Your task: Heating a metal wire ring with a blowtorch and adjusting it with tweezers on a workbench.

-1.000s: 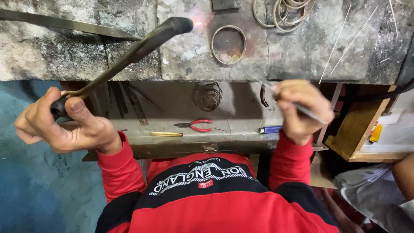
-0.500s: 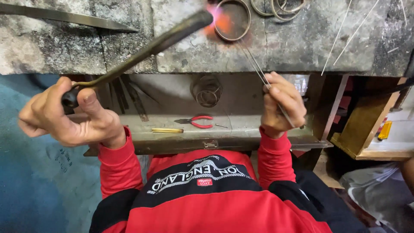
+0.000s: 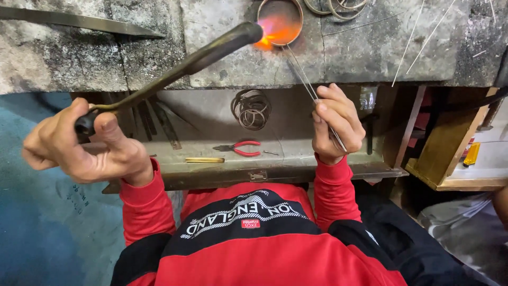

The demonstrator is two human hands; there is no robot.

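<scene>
My left hand (image 3: 87,143) grips the handle of a long dark blowtorch (image 3: 190,63) that slants up to the right. Its orange flame (image 3: 270,32) plays on a metal ring (image 3: 280,18) lying on the grey stone bench top (image 3: 370,47). My right hand (image 3: 336,124) pinches long thin tweezers (image 3: 301,71) whose tips reach up to the lower edge of the ring, next to the flame.
More metal rings (image 3: 336,8) lie at the top edge. A coil of wire rings (image 3: 251,108), red-handled pliers (image 3: 238,149) and a brass rod (image 3: 205,160) sit on the tray below. A flat metal bar (image 3: 79,21) lies top left. Thin wires (image 3: 418,42) lie right.
The torch flame has grown and now covers the ring. My right hand has risen and brought the tweezers' tips up to the ring; the view has shifted downward.
</scene>
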